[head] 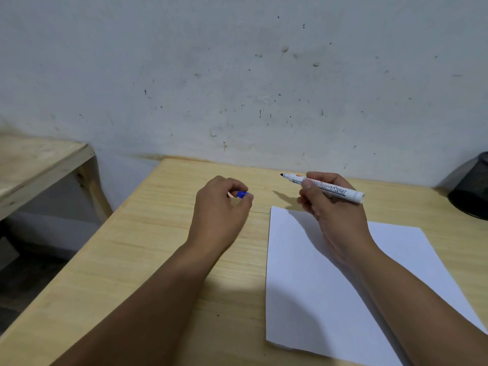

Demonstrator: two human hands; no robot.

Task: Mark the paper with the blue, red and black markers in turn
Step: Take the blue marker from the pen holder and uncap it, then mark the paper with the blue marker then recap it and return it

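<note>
- The paper (343,286) is white and lies flat on the wooden bench (148,260). It has no marks on the part that shows.
- Both bare arms reach out over the bench. The right arm crosses over the paper and hides part of it.
- The right hand (335,215) is above the far end of the paper. It casts a grey shadow on the sheet.
- The fingers (307,184) of the right hand are pressed around the marker (330,188), pinching its white body.
- The marker has no cap on. Its dark tip points away from the paper's far left corner, out over the bare bench. Its back end sticks out past the hand on the other side. It is held up in the air and does not touch the paper.
- The left hand (220,207) is beside the paper's far left corner, over bare bench. It does not touch the paper.
- The fingers of the left hand are curled in and pinch the blue cap (242,194) between thumb and fingertip. Only a little of the cap peeks out.
- Past the paper's far right corner sits a dark round thing (471,191) on the bench. It is cut off at the edge, so one cannot tell what it is.
- Behind the bench stands a pale wall (237,75) with small dark spots.
- Far off from the paper, past the left hand, is a wooden shelf (37,165).
</note>
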